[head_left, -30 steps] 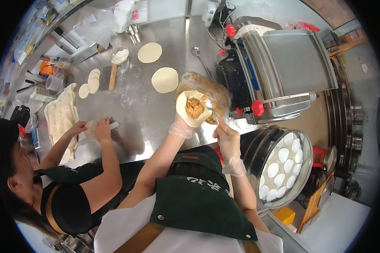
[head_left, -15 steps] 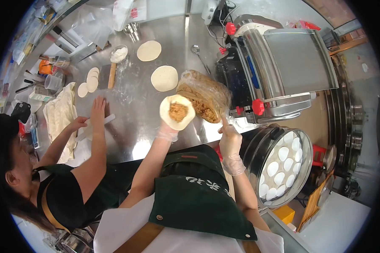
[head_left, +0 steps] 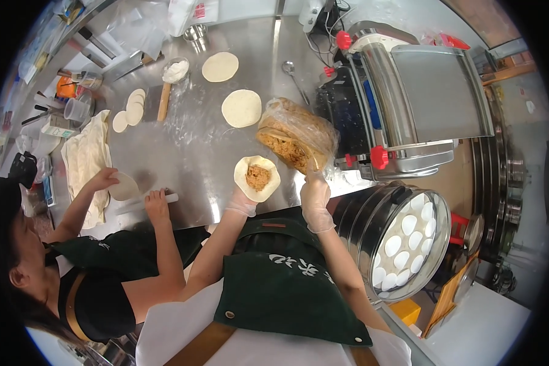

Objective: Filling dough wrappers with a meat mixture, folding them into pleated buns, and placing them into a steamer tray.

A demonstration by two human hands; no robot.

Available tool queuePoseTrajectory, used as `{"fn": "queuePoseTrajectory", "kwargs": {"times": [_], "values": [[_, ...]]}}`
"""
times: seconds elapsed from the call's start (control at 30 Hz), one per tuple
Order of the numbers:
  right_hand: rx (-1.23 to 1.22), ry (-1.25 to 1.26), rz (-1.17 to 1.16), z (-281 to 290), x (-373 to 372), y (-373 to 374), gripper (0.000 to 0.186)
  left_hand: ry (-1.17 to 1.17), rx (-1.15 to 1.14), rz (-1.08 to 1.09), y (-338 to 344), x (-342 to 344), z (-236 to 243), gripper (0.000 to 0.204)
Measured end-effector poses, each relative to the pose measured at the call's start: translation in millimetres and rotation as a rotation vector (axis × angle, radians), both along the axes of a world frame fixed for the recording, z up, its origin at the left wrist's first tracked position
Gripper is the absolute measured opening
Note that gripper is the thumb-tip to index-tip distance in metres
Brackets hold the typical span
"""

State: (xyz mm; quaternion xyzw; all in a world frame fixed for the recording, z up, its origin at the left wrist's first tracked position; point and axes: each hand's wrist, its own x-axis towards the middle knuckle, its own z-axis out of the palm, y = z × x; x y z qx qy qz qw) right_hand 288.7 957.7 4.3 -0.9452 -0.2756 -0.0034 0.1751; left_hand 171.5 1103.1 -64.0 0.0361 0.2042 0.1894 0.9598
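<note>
Cream-white thin dough circle (head_left: 124, 186), hanging from a co-worker's hand (head_left: 106, 179), far left of the person's hands: could stretch if held by its edge.

Cream round dough wrapper (head_left: 271, 186) with brown crumbly filling (head_left: 257, 177), seated on the gloved left hand (head_left: 241, 201), which cups it from below: filling could spill onto the grey steel bench (head_left: 186, 146) if that palm tips.

Gloved right hand (head_left: 315, 198), fingers at the mouth of a clear plastic bag of brown filling (head_left: 305, 116), just beyond it; whether it grips a tool, cannot tell. A hard pull could drag or tear the bag.

Against half a second ago: dough circle now dangling; left hand and wrapper closer to the body, farther from the bag; right hand nearer the left.
</note>
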Motion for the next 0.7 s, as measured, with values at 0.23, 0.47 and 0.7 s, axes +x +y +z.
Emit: {"fn": "queuePoseTrajectory", "kwargs": {"times": [0.23, 0.47, 0.7], "values": [[0.286, 0.307, 0.022, -5, 19, -2, 0.042, -0.003, 0.000, -0.027, -3, 7, -2, 0.028], [0.444, 0.680, -0.118, -3, 20, 1, 0.043, 0.037, -0.094, -0.016, -5, 12, -13, 0.033], [0.043, 0.056, 0.224, -11, 32, -3, 0.030, -0.131, -0.133, -0.055, 0, 20, -3, 0.035]]}}
